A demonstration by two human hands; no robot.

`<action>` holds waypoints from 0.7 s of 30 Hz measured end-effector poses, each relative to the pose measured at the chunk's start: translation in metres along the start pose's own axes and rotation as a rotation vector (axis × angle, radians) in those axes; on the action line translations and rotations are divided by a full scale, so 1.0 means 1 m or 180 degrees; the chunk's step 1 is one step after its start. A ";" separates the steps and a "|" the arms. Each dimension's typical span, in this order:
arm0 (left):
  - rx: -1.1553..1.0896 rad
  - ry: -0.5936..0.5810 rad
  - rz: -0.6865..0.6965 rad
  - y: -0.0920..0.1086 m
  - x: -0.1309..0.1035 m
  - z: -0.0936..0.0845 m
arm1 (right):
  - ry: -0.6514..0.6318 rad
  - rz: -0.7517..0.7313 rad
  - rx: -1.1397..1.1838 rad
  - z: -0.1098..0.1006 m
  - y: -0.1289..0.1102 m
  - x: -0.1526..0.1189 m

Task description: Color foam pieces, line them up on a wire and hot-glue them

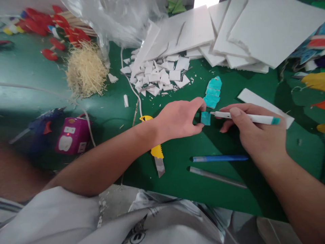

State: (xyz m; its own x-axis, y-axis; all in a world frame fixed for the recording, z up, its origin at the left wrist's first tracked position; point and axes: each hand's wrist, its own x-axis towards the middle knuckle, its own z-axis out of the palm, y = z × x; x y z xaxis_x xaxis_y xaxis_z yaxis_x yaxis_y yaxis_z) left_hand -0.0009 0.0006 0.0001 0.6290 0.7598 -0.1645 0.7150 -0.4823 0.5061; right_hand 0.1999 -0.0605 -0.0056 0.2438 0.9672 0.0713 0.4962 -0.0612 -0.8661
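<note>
1. While our left hand (177, 117) steadies a small turquoise square (206, 119), thumb and forefinger bracket its left side, the fingertips closed on its edges.
2. We have our right hand (264, 135) wrapped around a white marker (261, 119) with a turquoise end, its tip at the square's upper right corner.
3. That square sits near the middle of our green table (177, 189), just below a larger turquoise piece (213, 91) crossed by uneven seams.
4. Behind our right hand we see a white strip (259, 101) lying at a slant.
5. Nearer to us lie a blue pen (220, 158) and, below it, a thin grey rod (218, 178).
6. Our left forearm passes over a yellow cutter (157, 151), whose blade points toward us.
7. Farther back we find a heap of white scraps (162, 74) beside overlapping white sheets (274, 30).
8. On our left are a bundle of straw-coloured shreds (86, 69), several red pieces (57, 44) and a magenta box (73, 135).
</note>
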 end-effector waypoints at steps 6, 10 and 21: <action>0.0052 -0.0010 -0.0007 0.000 0.000 0.000 | -0.0328 0.0233 -0.0107 -0.004 -0.008 0.002; 0.0050 0.0022 -0.0005 0.000 0.000 0.000 | -0.0137 0.0156 0.0019 -0.003 0.000 -0.001; 0.0077 -0.0014 -0.0001 0.000 0.001 0.000 | -0.0367 0.0264 -0.0232 -0.004 -0.011 0.003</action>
State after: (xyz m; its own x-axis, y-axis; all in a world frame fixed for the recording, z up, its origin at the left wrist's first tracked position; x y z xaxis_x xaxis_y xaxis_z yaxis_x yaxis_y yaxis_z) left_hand -0.0007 0.0014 -0.0003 0.6302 0.7580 -0.1684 0.7222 -0.4926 0.4855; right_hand 0.1985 -0.0578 0.0065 0.1913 0.9797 -0.0599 0.5384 -0.1558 -0.8282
